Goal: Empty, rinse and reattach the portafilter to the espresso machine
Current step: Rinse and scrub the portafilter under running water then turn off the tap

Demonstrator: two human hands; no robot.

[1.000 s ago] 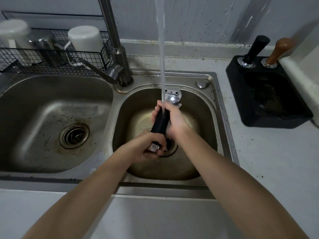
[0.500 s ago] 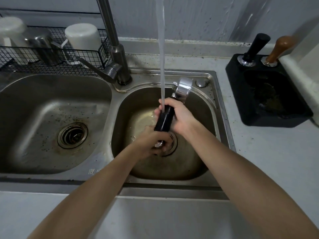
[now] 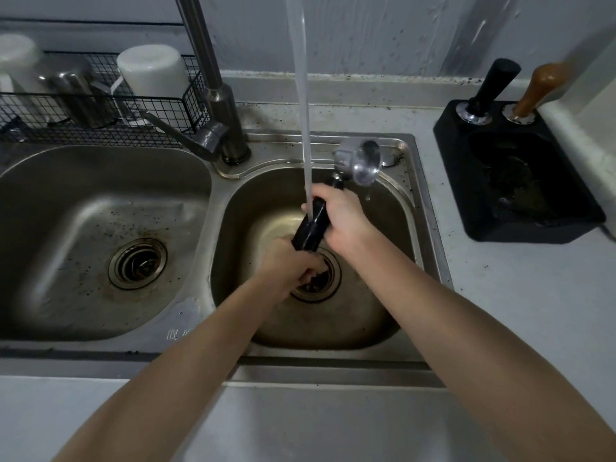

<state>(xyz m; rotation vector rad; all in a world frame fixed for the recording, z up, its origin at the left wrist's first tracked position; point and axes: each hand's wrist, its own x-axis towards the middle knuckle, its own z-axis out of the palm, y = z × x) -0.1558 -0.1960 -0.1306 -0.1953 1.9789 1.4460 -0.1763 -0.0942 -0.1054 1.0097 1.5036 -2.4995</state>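
Over right sink basin (image 3: 393, 315): steel portafilter with black handle (image 3: 358, 160) held by both, left hand (image 3: 290, 261) wrapped round handle end, right hand (image 3: 343, 216) near neck. Water stream (image 3: 305, 128) hits handle, not basket. Risks: wet grip slips, splash onto worktop (image 3: 500, 295).

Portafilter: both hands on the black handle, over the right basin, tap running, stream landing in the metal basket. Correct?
Not quite. In the head view the stream lands on the black handle, by the right hand, not in the metal basket, which is raised beside it. The left hand, right basin and running tap are as stated.
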